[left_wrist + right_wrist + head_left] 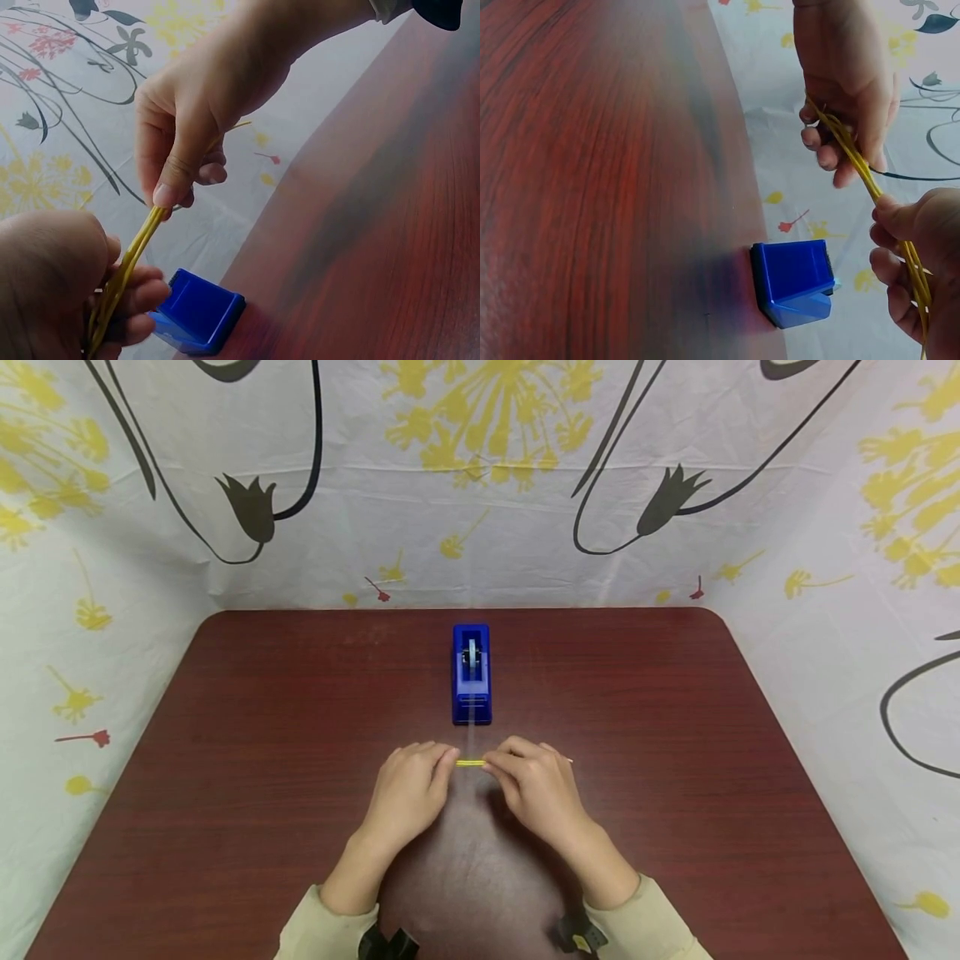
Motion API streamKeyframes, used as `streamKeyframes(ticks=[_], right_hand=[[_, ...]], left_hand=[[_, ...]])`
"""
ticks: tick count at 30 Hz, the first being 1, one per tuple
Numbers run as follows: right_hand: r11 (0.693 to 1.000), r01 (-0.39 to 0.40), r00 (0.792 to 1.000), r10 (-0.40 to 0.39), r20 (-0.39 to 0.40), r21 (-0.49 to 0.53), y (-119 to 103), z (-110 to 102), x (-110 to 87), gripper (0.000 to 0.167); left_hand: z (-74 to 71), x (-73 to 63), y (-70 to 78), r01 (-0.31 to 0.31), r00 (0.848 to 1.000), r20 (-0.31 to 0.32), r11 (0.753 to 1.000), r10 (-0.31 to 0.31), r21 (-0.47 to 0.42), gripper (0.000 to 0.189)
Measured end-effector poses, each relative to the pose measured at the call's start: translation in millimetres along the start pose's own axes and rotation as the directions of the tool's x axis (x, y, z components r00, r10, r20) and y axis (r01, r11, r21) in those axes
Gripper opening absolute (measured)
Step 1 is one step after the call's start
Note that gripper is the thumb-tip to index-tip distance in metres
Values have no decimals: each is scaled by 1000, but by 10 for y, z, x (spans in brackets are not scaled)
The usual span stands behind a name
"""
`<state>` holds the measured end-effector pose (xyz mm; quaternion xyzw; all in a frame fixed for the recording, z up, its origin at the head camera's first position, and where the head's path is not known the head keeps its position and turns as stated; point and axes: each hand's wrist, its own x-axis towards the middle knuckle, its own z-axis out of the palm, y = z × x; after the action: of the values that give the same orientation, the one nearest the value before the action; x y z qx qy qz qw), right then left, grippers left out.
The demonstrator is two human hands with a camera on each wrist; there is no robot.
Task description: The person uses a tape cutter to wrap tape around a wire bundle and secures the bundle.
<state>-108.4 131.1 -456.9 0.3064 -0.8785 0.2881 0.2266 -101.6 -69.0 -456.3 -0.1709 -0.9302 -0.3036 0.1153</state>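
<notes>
Both hands hold a bundle of thin yellow cord [471, 762] stretched level between them, over the middle of the table. My left hand [411, 789] grips one end, where looped strands show along its fingers in the right wrist view. With thumb and fingertips, my right hand [536, 781] pinches the other part, and a thin end pokes out past its fingers. Just beyond the hands stands a blue tape dispenser [471, 700] with a roll of tape [472, 653] in it. A faint pale streak runs from the dispenser's front edge to the cord. Much of the bundle is hidden inside the hands.
The dark red-brown wooden table [262, 710] has rounded far corners. White cloth [525, 552] with yellow, red and grey flower prints hangs behind the table and along both sides. Dark straps with small devices sit at both sleeve cuffs.
</notes>
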Motion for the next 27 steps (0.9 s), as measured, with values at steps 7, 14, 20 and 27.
streamKeyframes(ticks=[7, 14, 20, 27], right_hand=[[999, 46, 999, -46, -29, -10, 29, 33, -13, 5], [999, 38, 999, -38, -28, -10, 26, 32, -7, 5], [1000, 16, 1000, -17, -12, -15, 19, 29, -6, 8], [999, -13, 1000, 14, 25, -34, 26, 39, -2, 11]], left_hand=[[-14, 20, 17, 41, 998, 44, 999, -41, 1, 38], [4, 13, 19, 61, 998, 13, 997, -61, -50, 16], [26, 15, 5, 48, 999, -8, 998, -48, -49, 13], [47, 18, -11, 30, 999, -15, 999, -30, -39, 11]])
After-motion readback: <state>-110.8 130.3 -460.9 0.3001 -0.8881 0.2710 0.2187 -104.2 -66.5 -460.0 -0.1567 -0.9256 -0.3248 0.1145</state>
